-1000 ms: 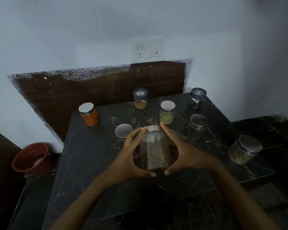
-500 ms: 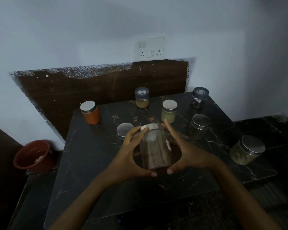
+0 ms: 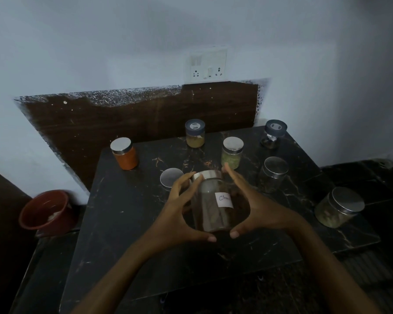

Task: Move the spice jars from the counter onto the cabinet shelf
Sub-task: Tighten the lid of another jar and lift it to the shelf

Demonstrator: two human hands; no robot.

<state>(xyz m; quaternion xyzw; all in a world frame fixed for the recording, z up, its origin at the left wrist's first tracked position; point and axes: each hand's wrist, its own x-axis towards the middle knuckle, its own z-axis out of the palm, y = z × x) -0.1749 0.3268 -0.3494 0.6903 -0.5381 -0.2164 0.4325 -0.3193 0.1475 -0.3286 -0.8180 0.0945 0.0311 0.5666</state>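
Observation:
A tall clear jar with a steel lid and a white handwritten label sits between both hands at the middle of the black marble counter. My left hand curls round its left side, my right hand round its right side. Other jars stand on the counter: an orange one, a yellow one with a grey lid, a green one, a dark one with a grey lid, a clear steel-lidded one, a wide one, and one half hidden behind my left hand.
A red bucket sits on the floor left of the counter. A brown backsplash and a white socket plate are on the wall behind. A lower dark ledge runs off to the right. No cabinet shelf is in view.
The jar has turned in my hands, so its white label now faces me. Both hands keep their hold in about the same place.

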